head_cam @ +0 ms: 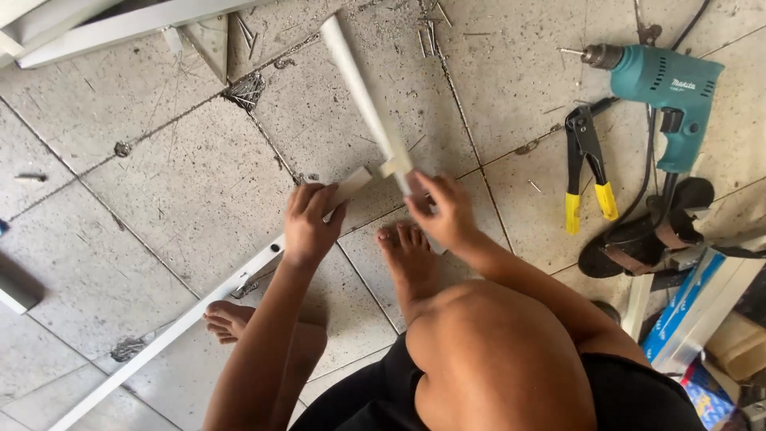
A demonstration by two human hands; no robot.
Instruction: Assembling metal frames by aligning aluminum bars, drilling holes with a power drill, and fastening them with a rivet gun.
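The long white aluminium bar is gripped by the closed left hand and the second white metal bar by the closed right hand at their corner joint on the tiled floor, where fingers could be pinched if either bar slips.

Two pale metal bars meet at a corner on the tiled floor. The long bar runs from lower left up to the joint; the short bar slants from the joint toward the top, dull white, both lying flat.
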